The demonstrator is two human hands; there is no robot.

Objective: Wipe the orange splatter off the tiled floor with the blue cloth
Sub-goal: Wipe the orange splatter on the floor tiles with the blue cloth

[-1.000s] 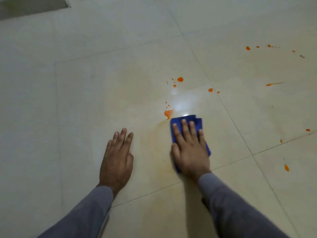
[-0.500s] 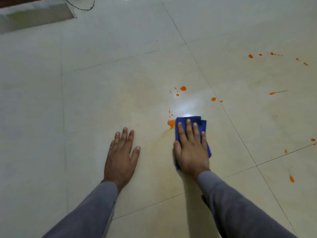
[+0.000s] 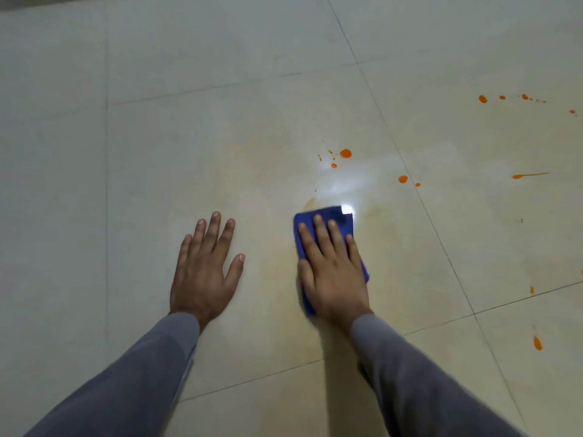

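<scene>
Seen from above, looking down at a pale, glossy tiled floor (image 3: 189,127) crossed by thin grout lines. Two arms in grey sleeves (image 3: 132,376) reaching forward from the bottom edge.

Left hand (image 3: 203,269) laid flat on bare tile, palm down, fingers spread slightly apart, holding nothing.

Right hand (image 3: 331,269) pressed flat on a folded blue cloth (image 3: 328,216), palm down, fingers straight and close together, not curled around it. Cloth lying on the floor under the palm, its far edge showing beyond the fingertips and a strip showing along each side of the hand. Bright glare of a reflected light just beyond the cloth's far right corner.

Faint yellowish smear on the tile around and beyond the cloth. Orange splatter (image 3: 345,153) on the floor farther out: a round drop with small specks beside it beyond the cloth, two more drops near the diagonal grout line to the right, a thin streak farther right, a row of dots near the upper right edge, and a few small marks low on the right, well apart from the cloth.
</scene>
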